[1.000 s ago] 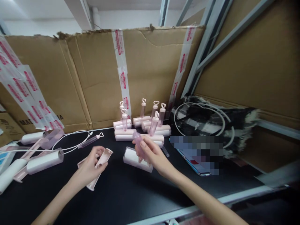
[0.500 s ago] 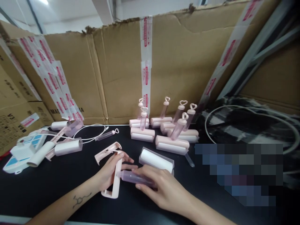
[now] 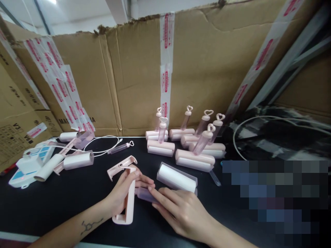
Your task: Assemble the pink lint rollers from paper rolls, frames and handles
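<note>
My left hand (image 3: pixel 126 187) is closed around a pale pink lint roller frame (image 3: pixel 131 203), whose hooked lower end sticks out below the palm. A translucent purple handle (image 3: pixel 146 194) points sideways from the frame, its end close against it; whether it is seated there is hidden. My right hand (image 3: pixel 181 210) grips the handle from the right, fingers covering its outer part. My left fingertips meet the right ones above it. Behind the left hand lies a second pink frame (image 3: pixel 121 167). Beyond my right hand lies a white lint roll (image 3: pixel 177 177) in a clear cover.
Several lint rollers with heart-topped handles (image 3: pixel 195 160) stand at the back right. At the left lie white rolls (image 3: pixel 77 161), a loose handle (image 3: pixel 120 148), a white cable (image 3: pixel 98 138) and a power strip (image 3: pixel 24 177). A cardboard wall (image 3: pixel 137 75) closes off the back.
My right hand has slid along the handle toward the frame, so less of the handle shows. The left fingers have stretched over to it. The view has shifted slightly.
</note>
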Tool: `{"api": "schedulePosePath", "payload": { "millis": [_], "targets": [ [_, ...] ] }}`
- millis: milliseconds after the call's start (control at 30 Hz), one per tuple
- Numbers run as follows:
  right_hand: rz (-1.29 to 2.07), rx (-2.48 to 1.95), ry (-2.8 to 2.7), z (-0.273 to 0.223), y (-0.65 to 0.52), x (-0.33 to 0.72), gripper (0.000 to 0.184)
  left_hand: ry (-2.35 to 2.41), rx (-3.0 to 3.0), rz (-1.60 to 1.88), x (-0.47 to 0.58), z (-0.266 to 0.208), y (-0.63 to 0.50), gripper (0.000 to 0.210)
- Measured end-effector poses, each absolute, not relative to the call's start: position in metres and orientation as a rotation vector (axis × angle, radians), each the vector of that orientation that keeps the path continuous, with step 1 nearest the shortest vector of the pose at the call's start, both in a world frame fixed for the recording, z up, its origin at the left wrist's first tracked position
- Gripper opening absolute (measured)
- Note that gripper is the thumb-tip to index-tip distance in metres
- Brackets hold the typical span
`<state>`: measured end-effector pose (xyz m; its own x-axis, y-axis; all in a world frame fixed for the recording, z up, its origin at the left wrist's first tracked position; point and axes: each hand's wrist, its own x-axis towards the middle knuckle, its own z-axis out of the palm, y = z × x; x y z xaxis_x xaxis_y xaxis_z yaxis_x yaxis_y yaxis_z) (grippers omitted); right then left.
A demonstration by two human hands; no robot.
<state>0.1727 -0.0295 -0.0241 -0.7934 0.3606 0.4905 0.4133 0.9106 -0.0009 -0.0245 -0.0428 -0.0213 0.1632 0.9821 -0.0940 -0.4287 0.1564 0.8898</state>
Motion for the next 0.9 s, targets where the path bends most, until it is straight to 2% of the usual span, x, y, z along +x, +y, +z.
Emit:
{"api": "schedulePosePath", "payload": {
  "millis": [133, 367, 567, 633, 900],
  "targets": [
    [-0.101, -0.548, -2.578, -0.025, -0.031, 0.172, 0.031, 0.787, 0.916, 1.217, -0.025, -0.019, -0.047, 0.016],
    [0.487, -0.693, -2.56, -0.013, -0.033, 0.174, 0.032, 0.669, 0.826, 1.06, -0.03, -0.017, -0.045, 0.012],
    [0.301, -0.663, -2.508, -0.018, -0.039, 0.172, 0.033, 0.683, 0.866, 1.212, -0.022, -0.022, -0.049, 0.011],
    [0.332, -0.634, -2.482, -0.017, -0.042, 0.171, 0.032, 0.616, 0.902, 1.185, -0.019, -0.021, -0.052, 0.01],
    [1.027, -0.702, -2.313, -0.016, -0.043, 0.16, 0.033, 0.665, 0.86, 1.029, -0.025, -0.009, -0.058, 0.017]
  ]
}}
